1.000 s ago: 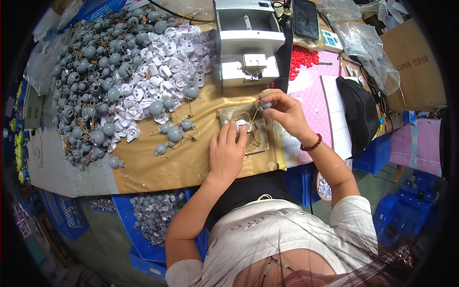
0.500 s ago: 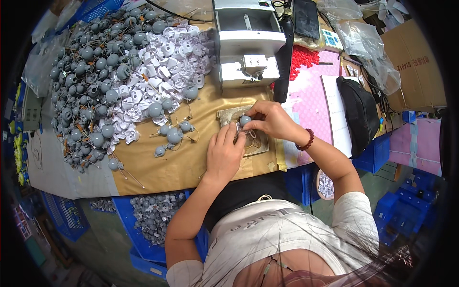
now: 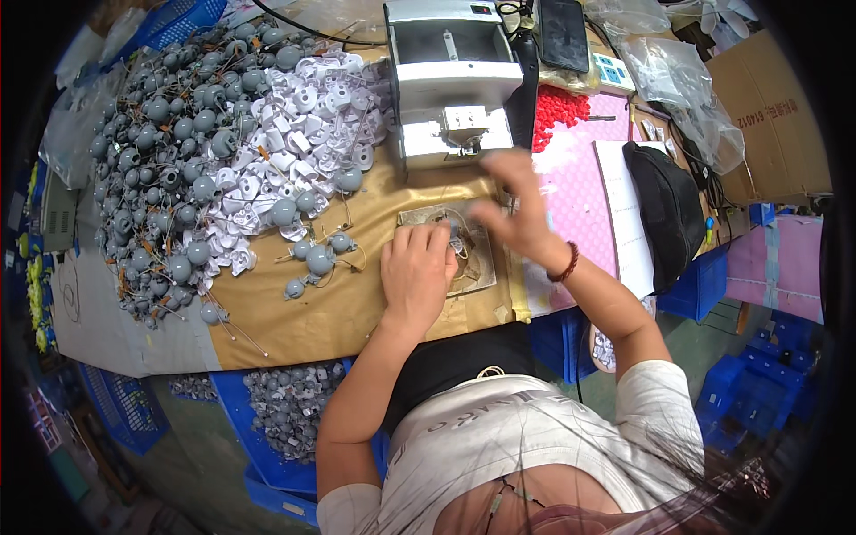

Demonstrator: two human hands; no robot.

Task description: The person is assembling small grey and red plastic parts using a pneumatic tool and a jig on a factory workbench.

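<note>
My left hand (image 3: 417, 272) rests on a square board (image 3: 477, 278) at the table's front, fingers curled against a small grey ball-shaped part with thin wire. Most of that part is hidden behind the fingertips. Off to the right, my right hand (image 3: 524, 214) is lifted clear of it, thumb and fingers spread and smeared by motion, with nothing visible between them. Left of the board lie several loose grey ball parts (image 3: 319, 259) with wires. Behind the hands stands a silver machine (image 3: 455, 85) with a small metal block on its front.
Grey ball parts (image 3: 165, 169) and white plastic pieces (image 3: 299, 147) are heaped at the left. Small red pieces (image 3: 557, 109) lie right of the machine, near a phone (image 3: 563, 36), papers (image 3: 621, 205) and a black pouch (image 3: 664, 214). A blue bin (image 3: 245, 419) of grey parts stands below the table edge.
My right hand has let go of the grey ball part and moved up and right, its fingers opening. My left hand stays at the board with the part.
</note>
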